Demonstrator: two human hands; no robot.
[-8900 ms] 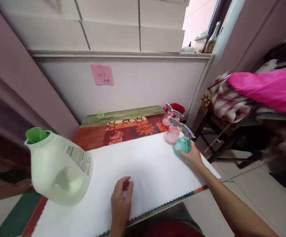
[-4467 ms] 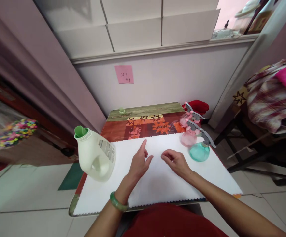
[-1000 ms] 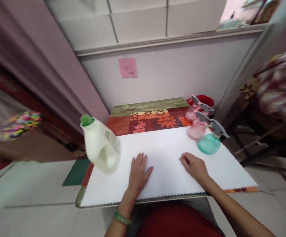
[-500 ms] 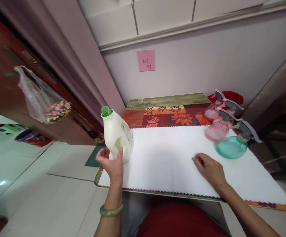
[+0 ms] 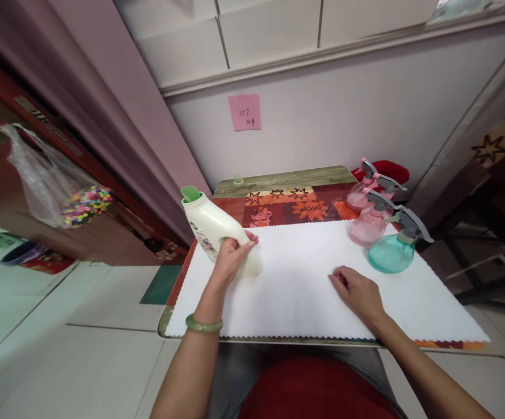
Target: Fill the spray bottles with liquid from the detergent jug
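Observation:
My left hand (image 5: 231,256) is wrapped round the body of a pale green detergent jug (image 5: 211,223) with an open green spout, and the jug is tilted to the left over the table's left edge. My right hand (image 5: 357,291) rests on the white cloth (image 5: 296,279), fingers curled loosely, holding nothing I can see. A teal spray bottle (image 5: 391,255) stands just to its upper right, with two pink spray bottles (image 5: 366,224) behind it.
The small table (image 5: 278,177) has a patterned orange-red mat (image 5: 291,206) at the back and a small green cap (image 5: 237,180) near the wall. A pink note (image 5: 244,112) sticks on the wall. A plastic bag of coloured bits (image 5: 56,186) hangs at left.
My left hand has moved from beside the jug to gripping its body, and the jug now leans to the left. The right hand stays on the cloth.

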